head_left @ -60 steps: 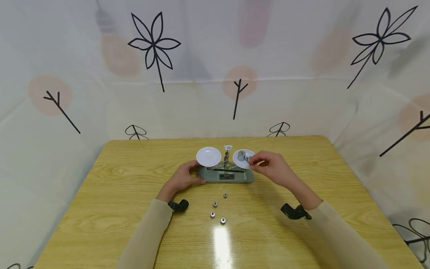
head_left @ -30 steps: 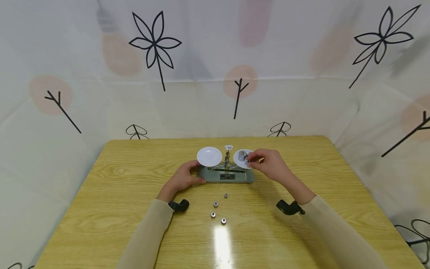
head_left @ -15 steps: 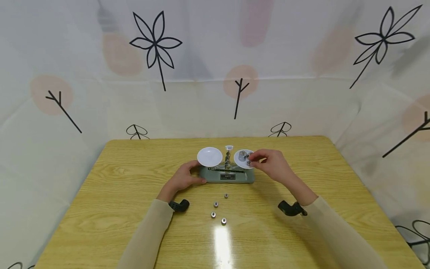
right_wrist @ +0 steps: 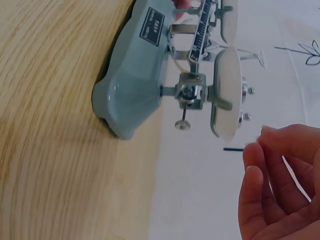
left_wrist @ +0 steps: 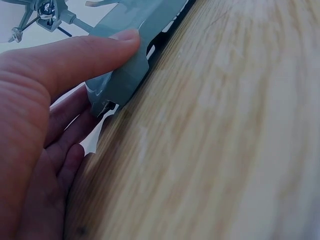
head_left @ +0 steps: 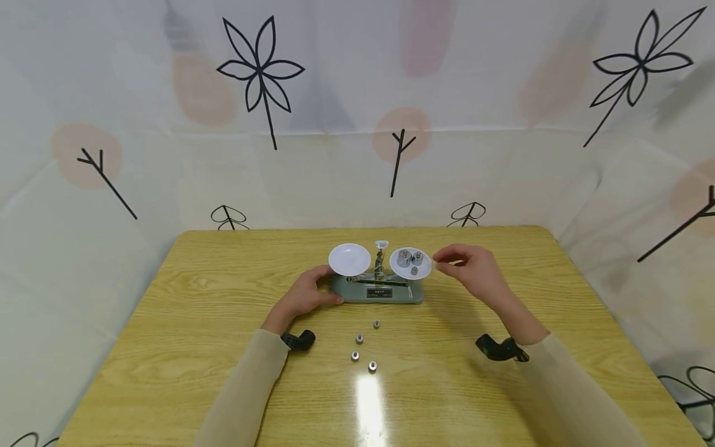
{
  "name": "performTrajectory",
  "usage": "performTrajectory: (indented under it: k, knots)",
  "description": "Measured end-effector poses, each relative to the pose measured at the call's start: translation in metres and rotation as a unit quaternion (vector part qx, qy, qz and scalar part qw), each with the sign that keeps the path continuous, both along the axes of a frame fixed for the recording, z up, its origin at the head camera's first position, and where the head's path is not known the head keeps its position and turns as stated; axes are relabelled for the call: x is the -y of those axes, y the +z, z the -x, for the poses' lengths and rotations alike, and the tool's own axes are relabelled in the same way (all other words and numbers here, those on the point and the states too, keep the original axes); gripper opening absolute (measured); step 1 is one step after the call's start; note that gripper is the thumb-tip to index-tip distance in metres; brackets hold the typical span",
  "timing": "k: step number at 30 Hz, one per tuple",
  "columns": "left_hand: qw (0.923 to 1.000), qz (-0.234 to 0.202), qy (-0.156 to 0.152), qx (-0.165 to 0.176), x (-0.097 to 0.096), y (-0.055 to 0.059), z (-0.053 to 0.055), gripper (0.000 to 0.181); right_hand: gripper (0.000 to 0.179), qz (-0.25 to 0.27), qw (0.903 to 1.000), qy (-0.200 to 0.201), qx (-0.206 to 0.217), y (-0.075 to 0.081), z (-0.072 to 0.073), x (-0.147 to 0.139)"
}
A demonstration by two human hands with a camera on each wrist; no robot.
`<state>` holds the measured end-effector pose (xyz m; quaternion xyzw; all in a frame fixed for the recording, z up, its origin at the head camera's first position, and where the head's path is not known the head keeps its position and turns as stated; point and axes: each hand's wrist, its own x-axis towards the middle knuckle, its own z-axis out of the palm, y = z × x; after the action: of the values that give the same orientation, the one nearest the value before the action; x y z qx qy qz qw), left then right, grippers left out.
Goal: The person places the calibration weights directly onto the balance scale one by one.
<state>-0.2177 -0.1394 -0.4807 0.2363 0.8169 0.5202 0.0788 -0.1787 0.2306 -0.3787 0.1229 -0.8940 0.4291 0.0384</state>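
A grey-green balance scale (head_left: pixel 377 293) stands on the table, with a bare white left pan (head_left: pixel 349 259). The right pan (head_left: pixel 396 271) bears a large metal weight (head_left: pixel 404 258), a medium weight (head_left: pixel 418 258) and a small weight (head_left: pixel 414 270). My left hand (head_left: pixel 304 293) grips the left end of the base; in the left wrist view its thumb (left_wrist: pixel 100 57) lies on the casing, with the fingers around the end. Just right of the right pan is my right hand (head_left: pixel 472 273), apart from it; the fingers are loosely bent with nothing between them.
Several small metal weights lie in front of the scale, among them one weight (head_left: pixel 377 324) near the base and another weight (head_left: pixel 372 367) nearest me. The wooden table (head_left: pixel 195 298) ends at a patterned cloth backdrop (head_left: pixel 324 180).
The right hand has let go of the small weight on the right pan and drawn back to the right. The left hand keeps its grip on the balance scale.
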Motion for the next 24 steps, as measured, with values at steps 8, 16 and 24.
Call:
performTrajectory:
  k: [8, 16, 24]
  knots:
    - [1.0000, 0.009, 0.000, 0.004, 0.000, 0.003, -0.001, 0.067, 0.016, 0.003, 0.9998, -0.014, 0.012, -0.008, -0.001, -0.013]
    - [1.0000, 0.006, -0.005, 0.003, -0.001, 0.007, -0.003, 0.066, 0.022, 0.017, 0.9985, -0.016, 0.050, -0.026, 0.002, -0.018]
    - [1.0000, 0.006, -0.005, 0.003, 0.000, 0.003, -0.001, 0.067, 0.025, 0.033, 0.9961, -0.009, 0.081, -0.045, 0.007, -0.012]
